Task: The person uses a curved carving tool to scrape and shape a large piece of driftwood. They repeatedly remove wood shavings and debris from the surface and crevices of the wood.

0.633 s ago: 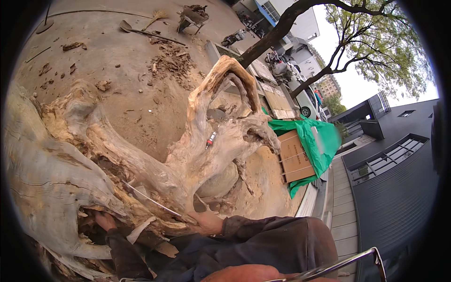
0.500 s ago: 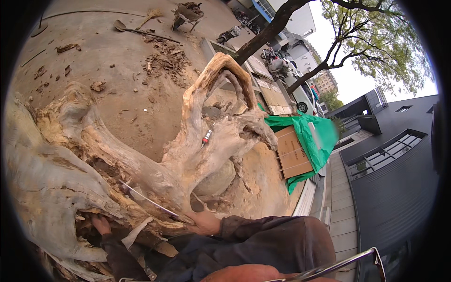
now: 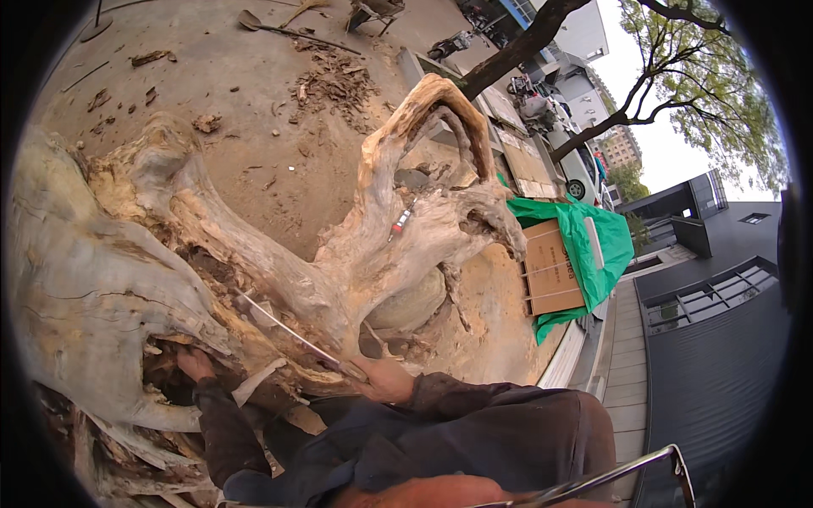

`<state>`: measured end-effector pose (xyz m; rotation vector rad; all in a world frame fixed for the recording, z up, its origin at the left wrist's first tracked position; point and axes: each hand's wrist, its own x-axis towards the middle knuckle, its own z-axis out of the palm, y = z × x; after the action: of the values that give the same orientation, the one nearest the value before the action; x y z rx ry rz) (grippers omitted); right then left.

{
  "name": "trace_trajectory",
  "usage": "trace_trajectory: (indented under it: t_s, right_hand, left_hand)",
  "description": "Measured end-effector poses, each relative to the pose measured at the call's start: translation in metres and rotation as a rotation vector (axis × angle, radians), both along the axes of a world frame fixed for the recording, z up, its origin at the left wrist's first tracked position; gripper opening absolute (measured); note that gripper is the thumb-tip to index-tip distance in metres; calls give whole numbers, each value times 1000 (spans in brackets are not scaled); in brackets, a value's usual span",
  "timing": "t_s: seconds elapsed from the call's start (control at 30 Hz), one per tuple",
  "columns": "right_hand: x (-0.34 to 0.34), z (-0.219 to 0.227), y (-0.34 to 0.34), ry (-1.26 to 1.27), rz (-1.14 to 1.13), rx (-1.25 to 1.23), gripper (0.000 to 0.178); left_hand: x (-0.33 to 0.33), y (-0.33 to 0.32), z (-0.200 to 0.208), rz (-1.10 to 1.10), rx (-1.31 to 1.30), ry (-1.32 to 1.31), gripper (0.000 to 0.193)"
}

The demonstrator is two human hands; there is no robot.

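Observation:
A large, pale, twisted tree root (image 3: 102,288) fills the left and middle of the view. My left hand (image 3: 196,364) reaches into a dark, ragged hollow (image 3: 169,372) in its near side; the fingertips are partly lost in shadow. My right hand (image 3: 385,380) is closed round the handle end of a long, thin tool (image 3: 292,332), whose narrow, light shaft slants up and left along a groove in the wood. The tool's exact kind is unclear. On a higher limb of the root lies a small red and silver tool (image 3: 402,222), apart from both hands.
A shovel (image 3: 296,35) and a heap of bark scraps (image 3: 334,85) lie on the dirt ground beyond. To the right stands a cardboard box (image 3: 552,269) under a green tarp (image 3: 605,250). A tree trunk (image 3: 529,46) leans behind the root. Splintered wood sticks out near my forearms.
The whole view has shifted, so the scene sits farther right. My right hand still grips the thin tool along the groove. My left hand stays at the hollow.

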<state>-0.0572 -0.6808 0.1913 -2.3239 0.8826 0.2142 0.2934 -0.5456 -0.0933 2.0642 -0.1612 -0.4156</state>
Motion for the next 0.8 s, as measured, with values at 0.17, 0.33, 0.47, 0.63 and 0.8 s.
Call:
trace_trajectory:
  t_s: [0.17,0.33,0.47,0.63,0.8]
  right_hand:
    - [5,12,-6,34,1,-19,43]
    - [12,-3,6,56,-52,108,37]
    - [17,3,6,-3,47,34,36]
    - [12,1,4,0,113,107,36]
    - [31,2,3,-26,228,165,38]
  left_hand:
    - [28,-2,22,-182,-107,469,26]
    - [15,-2,-9,-20,-59,172,18]
    - [11,1,-7,-11,-72,-66,15]
    - [-5,-5,8,-17,196,-204,13]
    - [-5,-9,-9,-19,199,-19,12]
